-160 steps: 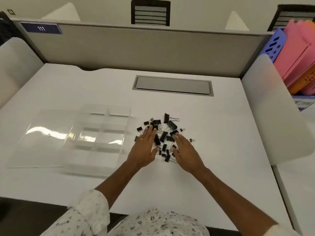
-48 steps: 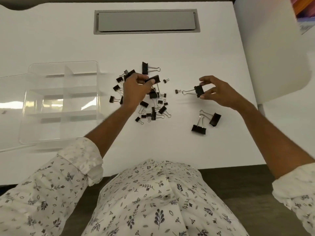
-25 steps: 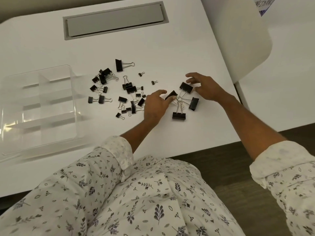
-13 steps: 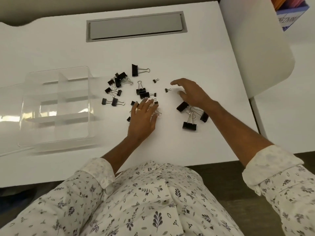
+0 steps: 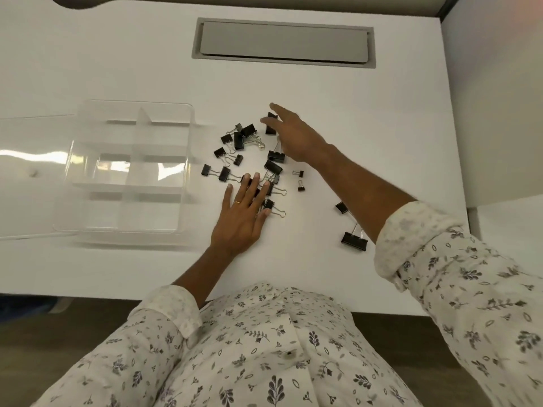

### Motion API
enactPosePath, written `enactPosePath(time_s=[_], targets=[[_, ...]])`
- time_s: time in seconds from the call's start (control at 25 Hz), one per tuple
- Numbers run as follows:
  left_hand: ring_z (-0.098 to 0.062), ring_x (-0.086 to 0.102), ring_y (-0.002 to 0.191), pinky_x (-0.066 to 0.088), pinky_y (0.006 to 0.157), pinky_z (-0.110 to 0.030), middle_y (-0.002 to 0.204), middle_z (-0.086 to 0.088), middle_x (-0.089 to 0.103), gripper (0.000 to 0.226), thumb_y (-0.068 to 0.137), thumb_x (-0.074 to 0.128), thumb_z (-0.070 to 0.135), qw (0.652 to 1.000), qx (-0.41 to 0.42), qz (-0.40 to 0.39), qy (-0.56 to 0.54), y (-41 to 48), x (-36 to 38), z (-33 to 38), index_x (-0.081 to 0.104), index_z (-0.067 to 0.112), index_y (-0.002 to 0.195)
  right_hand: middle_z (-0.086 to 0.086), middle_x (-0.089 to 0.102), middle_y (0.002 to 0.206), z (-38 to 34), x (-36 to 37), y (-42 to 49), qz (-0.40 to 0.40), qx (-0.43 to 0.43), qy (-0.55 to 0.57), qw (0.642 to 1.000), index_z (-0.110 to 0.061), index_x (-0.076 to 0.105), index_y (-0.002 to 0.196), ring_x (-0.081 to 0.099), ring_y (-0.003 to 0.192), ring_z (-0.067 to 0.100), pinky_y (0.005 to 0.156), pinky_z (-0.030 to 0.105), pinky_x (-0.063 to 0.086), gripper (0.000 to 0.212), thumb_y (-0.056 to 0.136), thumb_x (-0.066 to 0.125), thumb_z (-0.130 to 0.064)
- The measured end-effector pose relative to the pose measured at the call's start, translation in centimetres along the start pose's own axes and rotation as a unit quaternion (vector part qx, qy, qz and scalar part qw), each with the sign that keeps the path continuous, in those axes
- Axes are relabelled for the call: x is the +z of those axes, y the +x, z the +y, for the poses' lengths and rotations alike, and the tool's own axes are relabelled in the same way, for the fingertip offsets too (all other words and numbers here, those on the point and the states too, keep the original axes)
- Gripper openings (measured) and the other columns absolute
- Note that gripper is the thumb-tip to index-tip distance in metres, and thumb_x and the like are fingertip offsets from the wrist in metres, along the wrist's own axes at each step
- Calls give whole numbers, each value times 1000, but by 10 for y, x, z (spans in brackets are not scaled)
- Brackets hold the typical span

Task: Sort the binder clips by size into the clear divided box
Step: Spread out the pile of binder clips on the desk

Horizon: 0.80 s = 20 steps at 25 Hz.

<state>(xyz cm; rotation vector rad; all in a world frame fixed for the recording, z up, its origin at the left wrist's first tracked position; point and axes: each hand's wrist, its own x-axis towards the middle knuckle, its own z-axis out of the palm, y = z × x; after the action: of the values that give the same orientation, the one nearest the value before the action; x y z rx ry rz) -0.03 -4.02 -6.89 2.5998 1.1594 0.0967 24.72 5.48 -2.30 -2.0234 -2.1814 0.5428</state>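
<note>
One clear box [image 5: 126, 168], six compartments visible and no clips seen in any, sits on the desk [image 5: 367, 127] with roughly twenty black clips [image 5: 249, 160] scattered just to its right. The left hand [image 5: 242, 214] lies flat and spread on the clips nearest the box, gripping none. The right hand [image 5: 293, 135] reaches over the far ones with fingers extended, thumb beside a large clip [image 5: 271, 123]; whether it holds it I cannot tell. Two more clips [image 5: 354, 240] lie well right.

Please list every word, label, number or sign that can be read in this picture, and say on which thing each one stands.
None: no readable text shows anywhere.
The binder clips, the clear divided box and the grey cable cover in the desk bear no visible writing.
The shirt has only a leaf print.
</note>
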Motion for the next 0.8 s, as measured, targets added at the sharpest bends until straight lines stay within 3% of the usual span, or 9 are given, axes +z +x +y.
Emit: enactPosePath(time_s=[0.12,0.24,0.4,0.48,0.56,0.64,0.72,0.8], targets=[[-18,-4,159,6,129,-51,172,1,2,61,109,29,42,1000,1,5,1,1,0,0,9,25,164,13,20,168,6,8,17,-14,-4,-28,999,-17,43,152,30,148,37,114,47,40,67,93,52,12],[-18,-3,159,7,129,-50,172,1,2,61,109,30,43,1000,-6,8,0,1,1,-2,10,25,164,15,47,147,7,14,20,30,1,-22,999,-14,62,130,52,120,38,91,51,54,42,93,58,6],[-18,-2,159,7,129,-49,172,1,3,62,109,32,45,1000,-8,9,-5,1,1,-2,10,25,164,10,55,129,3,-3,3,140,70,121,980,-13,67,121,57,105,17,91,27,50,28,93,65,-9],[-19,-3,159,8,129,-49,172,0,3,63,109,31,45,1000,-8,11,-5,1,1,-3,10,24,164,6,60,119,0,-17,-18,240,105,232,937,-13,68,115,62,99,12,90,27,54,27,89,68,-16],[-18,-3,159,8,129,-49,172,0,2,64,108,32,45,1000,-9,15,-11,1,2,-2,9,24,164,4,68,112,2,-29,-53,311,157,347,871,-10,67,111,68,99,14,90,36,59,24,87,67,-15],[-18,-3,159,9,129,-49,172,0,3,64,108,33,45,1000,-12,20,-20,0,2,-3,9,22,164,0,72,109,9,-36,-103,328,219,440,807,-9,65,114,70,98,13,90,40,60,26,88,64,-13],[-17,-4,159,8,129,-49,172,1,3,65,109,34,45,999,-16,25,-28,0,2,-4,9,22,164,-1,71,110,16,-37,-166,322,276,507,750,-11,62,123,68,98,10,91,36,59,34,90,61,-11],[-16,-4,159,8,129,-49,172,1,4,65,108,35,45,999,-18,29,-35,0,3,-4,9,22,164,2,69,115,21,-30,-230,325,307,536,716,-14,59,131,66,101,11,98,37,55,42,89,60,-6]])
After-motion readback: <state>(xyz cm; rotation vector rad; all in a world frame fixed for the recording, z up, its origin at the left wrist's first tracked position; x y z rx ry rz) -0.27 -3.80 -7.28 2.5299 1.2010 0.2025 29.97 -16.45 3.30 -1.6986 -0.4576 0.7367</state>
